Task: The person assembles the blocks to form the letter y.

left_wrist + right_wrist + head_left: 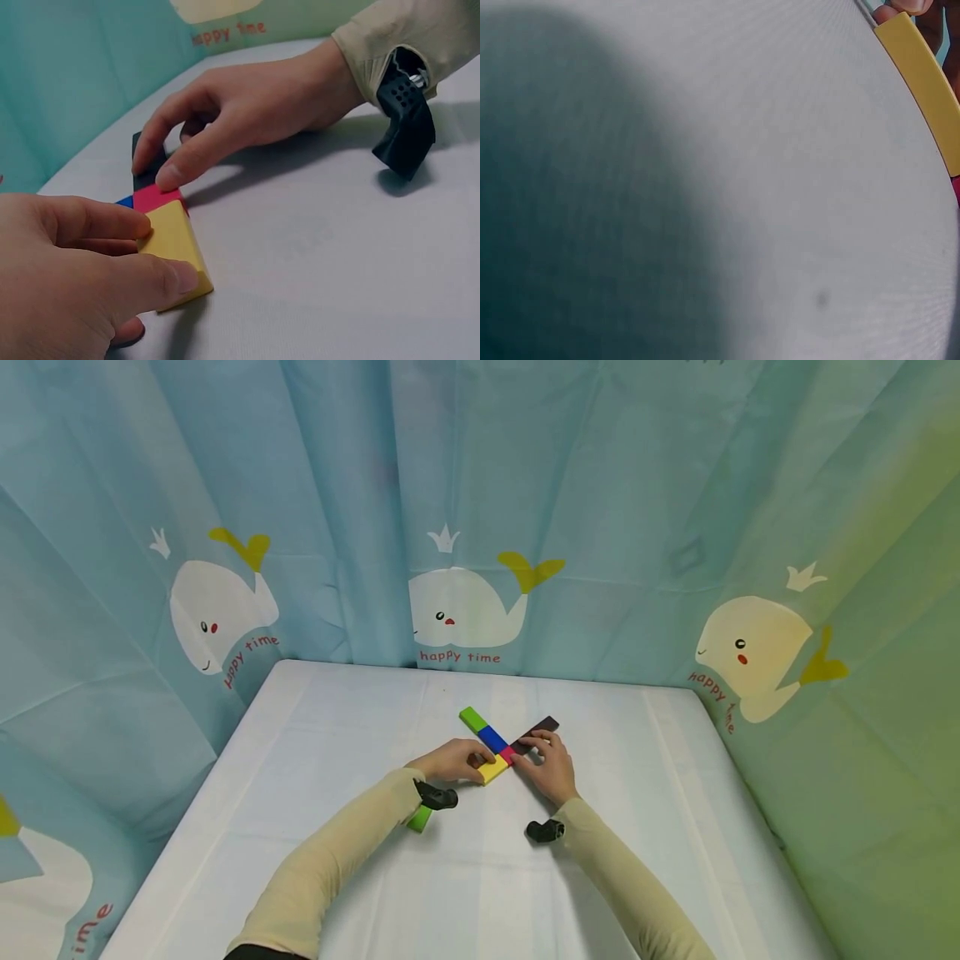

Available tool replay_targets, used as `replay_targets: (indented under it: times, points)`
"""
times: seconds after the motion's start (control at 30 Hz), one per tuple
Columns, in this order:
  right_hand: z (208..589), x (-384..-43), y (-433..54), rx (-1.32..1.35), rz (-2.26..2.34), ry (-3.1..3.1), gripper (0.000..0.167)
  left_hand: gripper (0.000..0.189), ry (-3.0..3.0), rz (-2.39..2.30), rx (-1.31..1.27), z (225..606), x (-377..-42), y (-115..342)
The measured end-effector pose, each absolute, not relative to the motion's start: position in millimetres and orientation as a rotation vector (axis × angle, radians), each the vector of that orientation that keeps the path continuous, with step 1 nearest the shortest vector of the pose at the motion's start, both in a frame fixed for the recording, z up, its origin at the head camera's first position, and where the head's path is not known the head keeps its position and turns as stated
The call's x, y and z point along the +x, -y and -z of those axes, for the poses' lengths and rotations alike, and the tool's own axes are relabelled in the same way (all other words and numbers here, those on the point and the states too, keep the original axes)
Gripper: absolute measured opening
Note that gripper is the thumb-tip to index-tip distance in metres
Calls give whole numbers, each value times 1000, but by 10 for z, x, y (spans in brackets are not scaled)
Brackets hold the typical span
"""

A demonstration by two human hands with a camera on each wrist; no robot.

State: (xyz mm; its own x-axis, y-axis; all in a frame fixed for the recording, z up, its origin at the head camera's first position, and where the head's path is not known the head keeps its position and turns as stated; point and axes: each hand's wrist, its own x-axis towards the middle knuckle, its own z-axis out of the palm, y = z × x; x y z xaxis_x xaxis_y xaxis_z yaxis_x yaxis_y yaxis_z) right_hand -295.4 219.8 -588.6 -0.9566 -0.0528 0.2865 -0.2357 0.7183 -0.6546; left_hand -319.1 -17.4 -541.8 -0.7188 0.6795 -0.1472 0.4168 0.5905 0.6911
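Observation:
My left hand [454, 760] pinches a flat yellow block [174, 244], its thumb and index finger at opposite edges. One end of the yellow block meets a red block [507, 755]. From the red block a long black block [548, 725] runs to the upper right, while a blue block [492, 739] and a green block [472, 719] line up to the upper left. Together they form a cross-like shape. My right hand [552, 769] holds the black block near its red end, with index finger and thumb at either side; the thumb also borders the red block.
Under my left sleeve lies another green block [419, 819], partly hidden. All the blocks lie on a white table [637, 760]. A blue-green curtain [637, 510] printed with whales hangs behind and beside it. Black wrist devices [546, 832] hang from both cuffs.

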Motion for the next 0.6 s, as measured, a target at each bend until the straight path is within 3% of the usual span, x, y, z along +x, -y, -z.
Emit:
replay_targets:
  times: [0.6]
  points:
    - [5895,-2965,-2213,221,-1081,2691,40,39,-2426,-906,862,5462,-3224,165]
